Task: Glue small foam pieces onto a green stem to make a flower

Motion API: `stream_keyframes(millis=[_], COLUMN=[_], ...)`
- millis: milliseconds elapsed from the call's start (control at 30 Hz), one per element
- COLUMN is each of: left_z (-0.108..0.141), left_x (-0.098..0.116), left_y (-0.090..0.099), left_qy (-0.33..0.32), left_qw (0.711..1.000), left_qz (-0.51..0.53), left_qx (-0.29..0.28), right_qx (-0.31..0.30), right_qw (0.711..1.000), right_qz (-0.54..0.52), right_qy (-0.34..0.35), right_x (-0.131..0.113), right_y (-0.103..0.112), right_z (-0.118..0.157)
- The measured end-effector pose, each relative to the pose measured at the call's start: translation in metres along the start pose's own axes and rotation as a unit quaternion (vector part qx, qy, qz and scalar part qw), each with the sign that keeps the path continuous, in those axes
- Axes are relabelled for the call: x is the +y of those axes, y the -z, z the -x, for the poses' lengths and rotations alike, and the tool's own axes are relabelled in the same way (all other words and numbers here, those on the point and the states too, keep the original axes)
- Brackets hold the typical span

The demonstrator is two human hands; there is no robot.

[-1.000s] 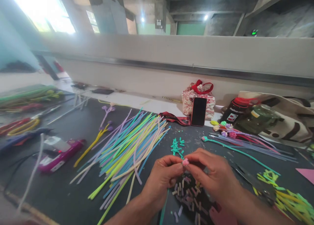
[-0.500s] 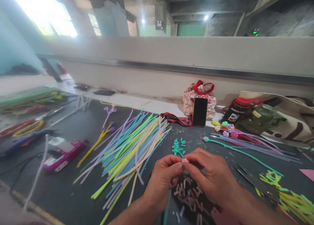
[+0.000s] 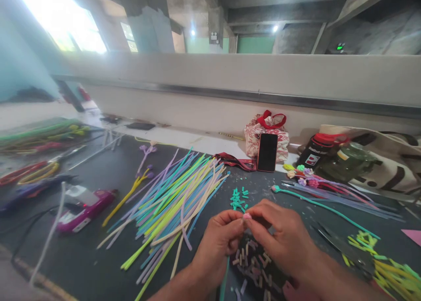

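My left hand (image 3: 219, 239) and my right hand (image 3: 284, 237) meet at the lower centre, fingertips pinched around a small pink piece (image 3: 247, 216). A teal stem (image 3: 224, 277) runs down below my left hand; its upper part is hidden by the fingers. Short teal pieces (image 3: 239, 199) lie just beyond the fingertips. Beneath and between the hands are many short pale and purple pieces (image 3: 255, 263). Left of my left hand a wide pile of long coloured stems (image 3: 177, 200) is spread out. A teal stem with a pink tip (image 3: 315, 200) lies beyond my right hand.
At the left are a purple glue gun (image 3: 86, 211) and pliers (image 3: 33, 189). Scissors (image 3: 345, 250) lie right of my right hand, near yellow-green pieces (image 3: 363, 242). Behind stand a phone (image 3: 267, 152), a patterned bag (image 3: 253, 136), a black bottle (image 3: 316, 151) and finished flowers (image 3: 307, 176).
The view has shifted slightly, so the background sits a little lower. Both hands keep nearly the same pose around the pink piece.
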State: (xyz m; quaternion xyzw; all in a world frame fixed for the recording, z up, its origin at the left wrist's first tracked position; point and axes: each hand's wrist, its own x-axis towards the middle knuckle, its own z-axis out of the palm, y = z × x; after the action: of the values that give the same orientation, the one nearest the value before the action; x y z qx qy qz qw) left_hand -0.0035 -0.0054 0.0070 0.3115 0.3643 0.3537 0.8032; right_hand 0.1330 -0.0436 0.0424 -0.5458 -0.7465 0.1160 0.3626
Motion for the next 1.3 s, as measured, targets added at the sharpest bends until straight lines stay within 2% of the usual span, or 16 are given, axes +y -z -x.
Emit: stream_keyframes(millis=[133,300,500,800,1033,1167,1300], left_z=[-0.003,-0.004,-0.001,0.002,0.0,0.0,0.0], left_x=[0.003,0.006,0.003,0.003,-0.001,-0.002,-0.002], left_y=[0.006,0.009,0.008,0.006,0.008,0.008,0.005], left_qy=[0.031,0.065,0.094,0.171,0.213,0.188,0.159], left_qw=[0.998,0.988,0.984,0.962,0.951,0.964,0.97], left_qz=[0.022,0.07,0.077,0.065,0.024,-0.027,-0.071], left_qx=[-0.04,-0.121,-0.13,-0.201,-0.224,-0.188,-0.168], right_qx=[-0.015,-0.064,-0.097,-0.23,-0.254,-0.255,-0.257], right_qw=[0.999,0.992,0.985,0.957,0.953,0.949,0.93], right_qz=[-0.024,-0.08,-0.135,-0.172,-0.159,-0.164,-0.214], right_qy=[-0.033,-0.072,-0.038,0.031,-0.036,-0.09,-0.154], right_x=[0.001,0.005,0.009,0.005,0.008,0.014,0.02], right_y=[0.008,0.019,0.021,0.036,0.036,0.034,0.032], right_z=[0.001,-0.002,-0.009,-0.015,-0.011,-0.008,-0.005])
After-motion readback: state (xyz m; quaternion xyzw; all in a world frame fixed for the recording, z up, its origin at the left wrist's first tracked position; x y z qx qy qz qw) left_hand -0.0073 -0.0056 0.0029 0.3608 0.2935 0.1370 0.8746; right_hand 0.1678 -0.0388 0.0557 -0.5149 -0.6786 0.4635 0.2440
